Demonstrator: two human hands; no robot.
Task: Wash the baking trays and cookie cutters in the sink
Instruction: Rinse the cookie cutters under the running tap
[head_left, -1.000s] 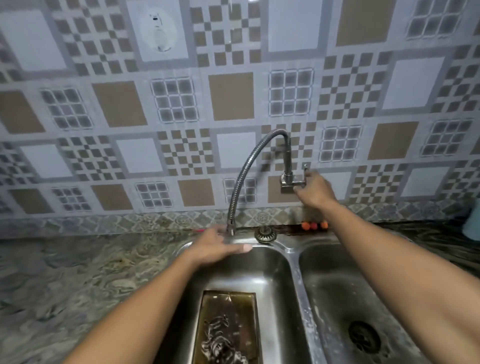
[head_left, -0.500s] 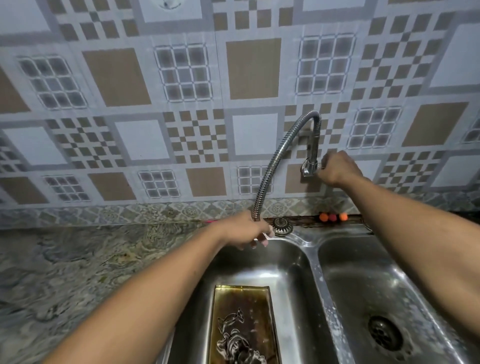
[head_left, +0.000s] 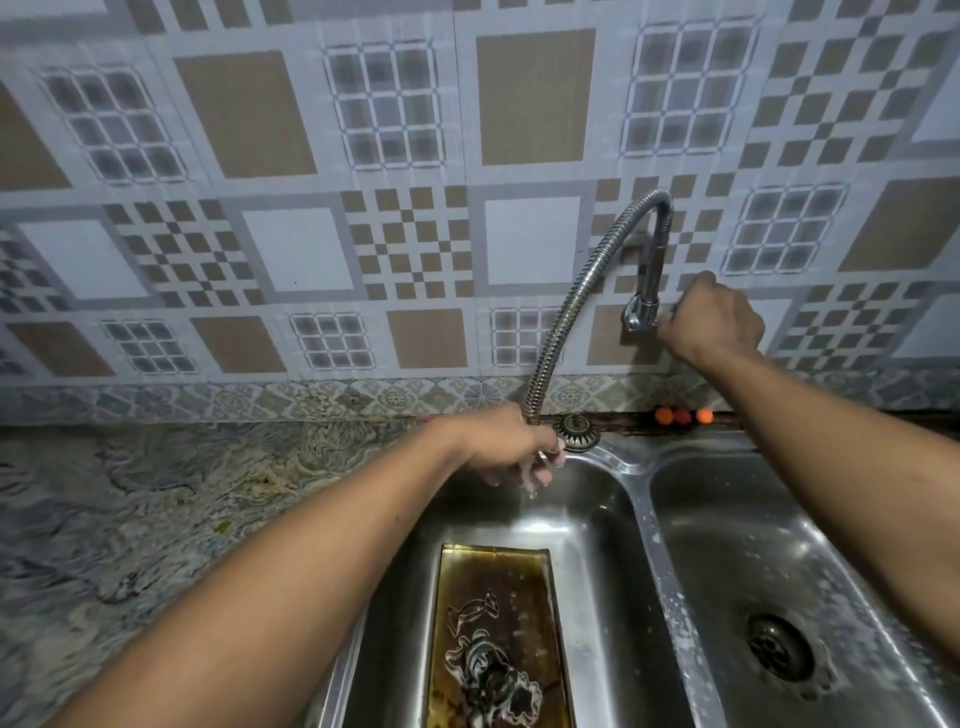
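A brown-stained rectangular baking tray lies in the left basin of a steel double sink. Soapy metal cookie cutters lie in the tray. A flexible metal faucet arches from the wall down to the sink's back rim. My left hand is right under the spout end, fingers hanging loosely curled, and water runs over them. My right hand grips the tap handle at the wall valve; the handle itself is hidden by the fingers.
The right basin has a round drain and foam flecks on its walls. A brass knob sits on the sink's back rim. Three small orange balls lie along the wall ledge. Marbled countertop spreads to the left.
My left hand went from flat under the spout to fingers hanging curled, and water now runs over them. My right hand stayed at the tap handle. The view tilted down towards the sink.
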